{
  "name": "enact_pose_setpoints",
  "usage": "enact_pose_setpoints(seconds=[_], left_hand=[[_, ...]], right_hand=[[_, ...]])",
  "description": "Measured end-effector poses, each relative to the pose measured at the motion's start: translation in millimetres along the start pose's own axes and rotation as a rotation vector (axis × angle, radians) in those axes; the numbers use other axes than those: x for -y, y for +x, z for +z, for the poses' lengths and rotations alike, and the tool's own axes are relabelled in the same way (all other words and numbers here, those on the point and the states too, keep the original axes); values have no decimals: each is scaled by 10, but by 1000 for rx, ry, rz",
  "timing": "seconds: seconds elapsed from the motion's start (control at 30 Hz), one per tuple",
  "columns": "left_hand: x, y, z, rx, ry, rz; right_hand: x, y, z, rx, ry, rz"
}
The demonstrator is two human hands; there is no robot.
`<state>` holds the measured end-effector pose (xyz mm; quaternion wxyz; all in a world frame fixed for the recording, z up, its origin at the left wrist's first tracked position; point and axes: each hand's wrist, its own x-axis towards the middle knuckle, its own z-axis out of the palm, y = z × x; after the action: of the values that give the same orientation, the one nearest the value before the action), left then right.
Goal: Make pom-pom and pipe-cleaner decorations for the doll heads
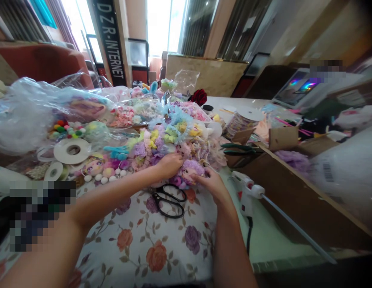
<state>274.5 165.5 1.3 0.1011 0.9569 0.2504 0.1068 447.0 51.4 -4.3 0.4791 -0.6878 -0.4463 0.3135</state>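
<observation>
Pinching the purple-haired doll piece (190, 172) between thumb and fingers, the right hand (215, 185) works close beside the left hand (170, 165), whose grip I cannot make out. Pastel ruffles (140, 150) crowding the left hand could snag it, and a low wrist could knock the black scissors (157, 196) just below both hands. Well beyond the left hand, a dark sign (109, 44) reads "DZR-INTERNET".

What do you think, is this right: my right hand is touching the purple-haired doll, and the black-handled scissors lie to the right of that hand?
Not quite: in the head view, the black-handled scissors lie to the left of your right hand. That hand is touching the purple-haired doll.
</observation>
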Motion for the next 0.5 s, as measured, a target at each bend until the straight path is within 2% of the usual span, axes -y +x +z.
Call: enact_pose_setpoints(seconds=[0.1, 0.2, 0.37, 0.5], left_hand=[[-54, -65, 41, 14, -146, -74], [-90, -48, 4, 39, -306, -132], [-84, 41, -122, 140, -519, -203], [-45, 59, -167, 139, -614, -294]], right_hand=[[38, -21, -66, 105, 64, 45], [79, -41, -147, 209, 47, 6], [80, -39, -212, 232, -85, -196], [59, -34, -215, 296, -94, -185]])
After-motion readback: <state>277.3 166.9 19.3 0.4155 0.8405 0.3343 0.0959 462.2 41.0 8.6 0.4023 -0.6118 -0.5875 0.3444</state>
